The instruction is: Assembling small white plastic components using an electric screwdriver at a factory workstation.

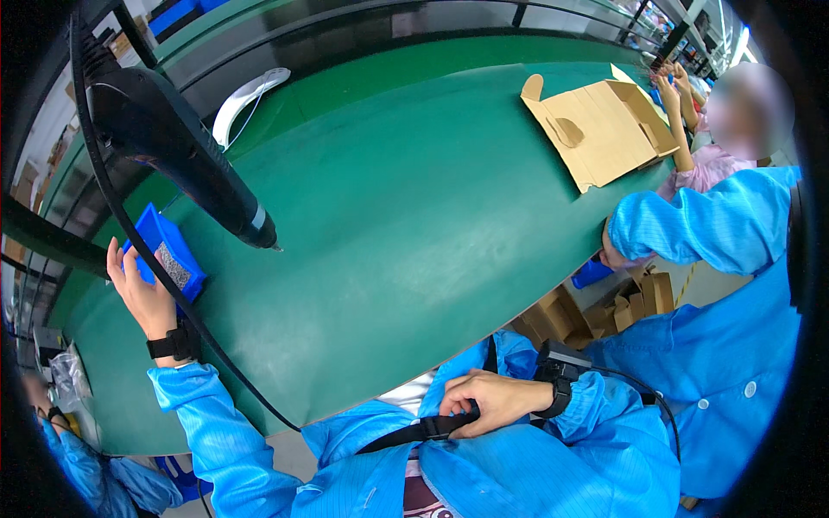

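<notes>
My left hand (145, 293) is at the near left side of a blue bin (160, 229), its fingers stretched and apart around the bin's edge. Small metal screws (175, 269) lie inside that bin. Whether the fingertips touch the bin I cannot tell. At my waist, my right hand (492, 399) is closed around a black strap (438, 427) with a buckle, worn over my blue smock. A black electric screwdriver (186, 142) hangs above the left part of the table, its bit pointing down to the right.
A black cable (129, 220) runs in front of the bin, past my left wrist. On the green table (371, 233) lie an unfolded cardboard box (600, 134) and a curved white part (246, 104). Co-workers in blue (717, 302) and pink stand at right; cardboard boxes (566, 315) sit below.
</notes>
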Motion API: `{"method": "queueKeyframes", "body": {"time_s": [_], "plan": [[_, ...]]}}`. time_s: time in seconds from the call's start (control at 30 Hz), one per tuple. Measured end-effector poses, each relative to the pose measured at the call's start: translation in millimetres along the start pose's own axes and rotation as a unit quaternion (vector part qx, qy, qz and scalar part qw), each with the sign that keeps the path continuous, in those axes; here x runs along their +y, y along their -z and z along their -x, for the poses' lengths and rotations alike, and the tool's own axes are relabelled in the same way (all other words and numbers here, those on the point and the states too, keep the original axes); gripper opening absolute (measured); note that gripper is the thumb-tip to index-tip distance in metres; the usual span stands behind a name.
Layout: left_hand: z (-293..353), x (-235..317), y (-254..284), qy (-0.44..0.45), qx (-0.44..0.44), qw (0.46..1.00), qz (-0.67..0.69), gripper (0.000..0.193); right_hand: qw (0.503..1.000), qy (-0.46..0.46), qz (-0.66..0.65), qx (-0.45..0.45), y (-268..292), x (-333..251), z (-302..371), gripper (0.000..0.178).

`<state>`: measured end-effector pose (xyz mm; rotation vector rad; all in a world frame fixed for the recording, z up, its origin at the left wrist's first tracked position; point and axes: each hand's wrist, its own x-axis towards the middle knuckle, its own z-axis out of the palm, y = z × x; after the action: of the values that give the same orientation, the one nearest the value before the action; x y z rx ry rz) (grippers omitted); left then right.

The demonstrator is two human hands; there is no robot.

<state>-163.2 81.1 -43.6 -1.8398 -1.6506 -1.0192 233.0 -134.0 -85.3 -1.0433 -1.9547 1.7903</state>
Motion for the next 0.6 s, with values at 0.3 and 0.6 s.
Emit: {"method": "queueKeyframes", "body": {"time_s": [0.3,0.6], "plan": [[-2,-7,-8,0.001,0.006,1.000,0.020,0.030,1.000,0.006,-0.030,0.002,2,6,-4,0.031],[0,-5,-9,0.044,-0.003,0.996,0.083,0.025,0.997,-0.031,-0.059,-0.040,5,6,-5,0.025]]}}
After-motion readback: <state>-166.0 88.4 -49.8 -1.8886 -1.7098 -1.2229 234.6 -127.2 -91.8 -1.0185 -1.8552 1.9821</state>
